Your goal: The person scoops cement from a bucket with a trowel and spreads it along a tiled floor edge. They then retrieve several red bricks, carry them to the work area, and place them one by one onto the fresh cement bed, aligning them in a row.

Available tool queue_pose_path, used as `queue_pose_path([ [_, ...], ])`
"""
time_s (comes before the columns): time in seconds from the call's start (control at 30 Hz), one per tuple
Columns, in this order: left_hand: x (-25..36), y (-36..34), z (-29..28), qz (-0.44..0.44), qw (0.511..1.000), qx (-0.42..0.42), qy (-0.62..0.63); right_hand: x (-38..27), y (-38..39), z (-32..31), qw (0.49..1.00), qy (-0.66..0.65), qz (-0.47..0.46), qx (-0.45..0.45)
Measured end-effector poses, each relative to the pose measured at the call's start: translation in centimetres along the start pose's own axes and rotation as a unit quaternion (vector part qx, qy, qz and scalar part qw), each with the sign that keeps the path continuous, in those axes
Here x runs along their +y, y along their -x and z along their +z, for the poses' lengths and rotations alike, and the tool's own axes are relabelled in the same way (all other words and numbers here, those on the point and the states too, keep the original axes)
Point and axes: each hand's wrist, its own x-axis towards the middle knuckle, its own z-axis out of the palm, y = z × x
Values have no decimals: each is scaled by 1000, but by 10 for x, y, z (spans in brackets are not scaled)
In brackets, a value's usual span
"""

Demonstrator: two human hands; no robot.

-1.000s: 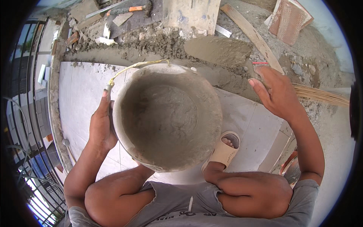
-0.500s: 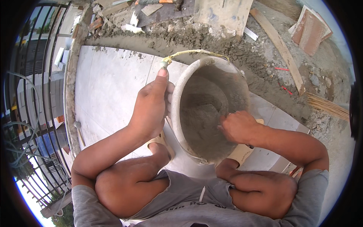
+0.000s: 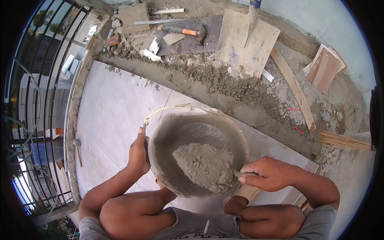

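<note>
Evidently heavy: a mound of wet mortar on a trowel above a bucket

Nearest, the right grip (image 3: 268, 173) is closed around the handle end of what looks like a trowel (image 3: 239, 174), most of it hidden beneath a rough heap of grey mortar (image 3: 206, 168). That heap sits over the bucket (image 3: 160, 140), near the side closest to the person.

The mortar should be soft, sticky and dense for its bulk, probably prone to slump off a tilted blade; its weight lies well forward of the fingers, so a firm hold close to the blade, kept level, suits it best.

At the bucket's left side the left grip (image 3: 140, 156) holds on, thumb raised by the thin yellowish handle (image 3: 168, 108); its fingers are partly hidden. The bucket looks weighty and its coated rim likely slick, so support at the side makes sense.

Beneath lies a pale tiled floor (image 3: 120, 112). Beyond its edge runs a strip of wet mortar (image 3: 192, 86), then a plank (image 3: 294, 88), a shovel (image 3: 246, 40) and a hammer (image 3: 182, 31).
</note>
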Motion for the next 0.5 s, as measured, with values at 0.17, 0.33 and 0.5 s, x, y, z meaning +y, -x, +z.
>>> queue_pose_path([
  [0.17, -31, -16, -42, -50, 997, 22, 62, -33, -18, -46, 989, -49, 58, 129],
  [0.33, -39, -27, -49, -40, 997, 3, 65, -23, -99, -76, 932, 133, -3, 336],
  [0.5, -48, -30, -56, -21, 998, -4, 57, 54, -227, -81, 886, 309, 30, 344],
])
